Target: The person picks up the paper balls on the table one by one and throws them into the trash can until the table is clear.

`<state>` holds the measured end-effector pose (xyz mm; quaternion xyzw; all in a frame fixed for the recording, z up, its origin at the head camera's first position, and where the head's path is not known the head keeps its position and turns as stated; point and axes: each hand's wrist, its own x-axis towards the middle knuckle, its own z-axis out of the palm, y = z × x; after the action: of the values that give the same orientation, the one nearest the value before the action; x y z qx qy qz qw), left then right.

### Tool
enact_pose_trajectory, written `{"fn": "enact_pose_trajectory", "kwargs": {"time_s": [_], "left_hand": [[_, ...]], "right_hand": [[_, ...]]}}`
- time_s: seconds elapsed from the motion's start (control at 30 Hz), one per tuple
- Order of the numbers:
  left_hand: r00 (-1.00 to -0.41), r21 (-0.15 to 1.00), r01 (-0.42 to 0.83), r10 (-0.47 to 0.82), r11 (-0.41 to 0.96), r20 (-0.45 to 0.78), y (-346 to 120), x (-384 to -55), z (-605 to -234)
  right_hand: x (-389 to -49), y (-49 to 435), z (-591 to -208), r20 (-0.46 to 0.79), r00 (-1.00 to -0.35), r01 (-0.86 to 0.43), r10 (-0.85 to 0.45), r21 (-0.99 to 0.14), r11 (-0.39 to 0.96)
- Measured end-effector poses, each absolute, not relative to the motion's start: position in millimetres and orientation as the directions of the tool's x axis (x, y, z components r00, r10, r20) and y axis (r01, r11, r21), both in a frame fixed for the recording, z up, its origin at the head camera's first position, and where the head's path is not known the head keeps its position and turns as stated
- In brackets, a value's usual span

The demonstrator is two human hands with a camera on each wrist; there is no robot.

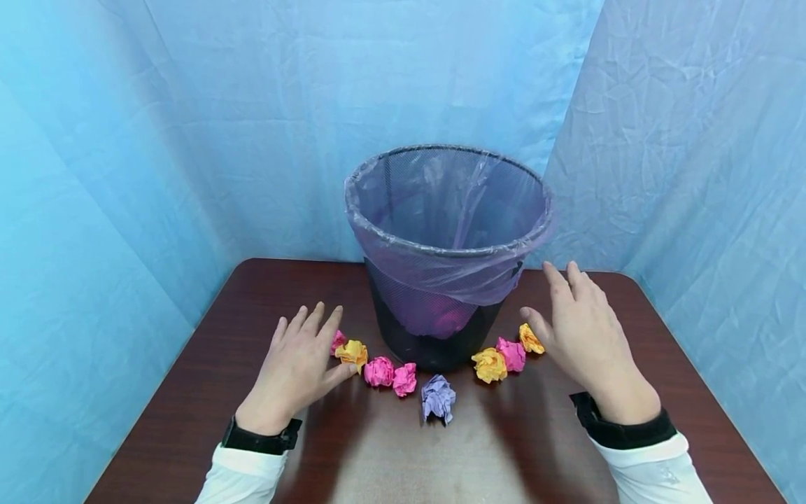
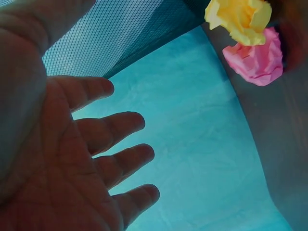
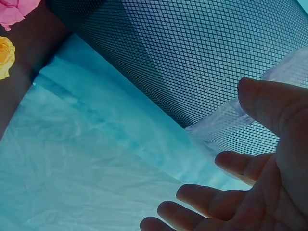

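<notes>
My left hand (image 1: 294, 367), fingers spread and holding nothing, hovers left of a row of crumpled paper balls. Nearest it are a yellow paper ball (image 1: 352, 354) and a pink one partly behind my fingers; two more pink balls (image 1: 379, 372) follow to the right. A purple paper ball (image 1: 437, 399) lies at the front middle. On the other side my right hand (image 1: 585, 336) is spread too, its palm bare in the right wrist view. Close to its thumb lie a yellow-orange ball (image 1: 532, 339), a pink ball (image 1: 511, 355) and another yellow ball (image 1: 490, 365).
A black mesh wastebasket (image 1: 434, 350) stands behind the balls, lined with a translucent purple bag (image 1: 441, 280) folded over its rim. Pink shows through the bag low down. Blue cloth (image 1: 252, 126) hangs around the back and sides of the dark brown table (image 1: 208, 392).
</notes>
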<state>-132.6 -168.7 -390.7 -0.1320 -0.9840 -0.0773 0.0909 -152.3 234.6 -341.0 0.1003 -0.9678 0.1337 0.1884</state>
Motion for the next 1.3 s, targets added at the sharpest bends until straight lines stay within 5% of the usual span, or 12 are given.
{"fn": "enact_pose_trajectory", "kwargs": {"time_s": [1.3], "left_hand": [[-0.903,0.067,0.371,0.342,0.926,0.26,-154,-136,-430]], "right_hand": [[-148,231,-374,0.35,-0.923,-0.246,-0.158,-0.223,0.943]]}}
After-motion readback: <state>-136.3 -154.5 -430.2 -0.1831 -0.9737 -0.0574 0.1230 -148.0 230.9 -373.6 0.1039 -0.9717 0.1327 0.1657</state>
